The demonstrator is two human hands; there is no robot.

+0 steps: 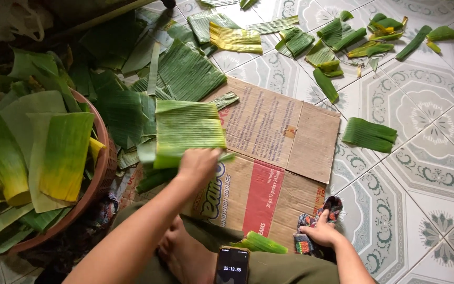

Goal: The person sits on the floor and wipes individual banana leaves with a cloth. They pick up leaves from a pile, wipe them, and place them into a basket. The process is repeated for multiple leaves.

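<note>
A big green banana leaf (187,129) lies on the flat cardboard (285,131) on the tiled floor (426,121), its near edge pinched in the left hand (198,164), while the right hand (321,231) fingers press on a colourful cloth (316,221), beside a basket (103,168) of leaves.

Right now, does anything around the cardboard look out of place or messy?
Yes. Banana leaf scraps lie scattered across the tiled floor beyond the cardboard, and one folded piece sits alone to its right.
</note>
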